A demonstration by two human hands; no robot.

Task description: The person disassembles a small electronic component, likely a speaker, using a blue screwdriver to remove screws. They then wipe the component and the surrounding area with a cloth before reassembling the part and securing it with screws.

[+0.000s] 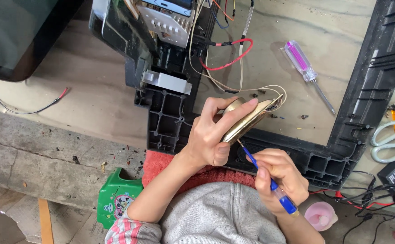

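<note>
Our left hand clamps the gold oval speaker over the black plastic frame, fingers wrapped round its rim. Our right hand pinches the blue screwdriver, tip at the speaker's edge. It looks light and rigid (thin wires trail off, likely fragile), so holding by the rim seems wise. A green printed package lies lower left.
</note>
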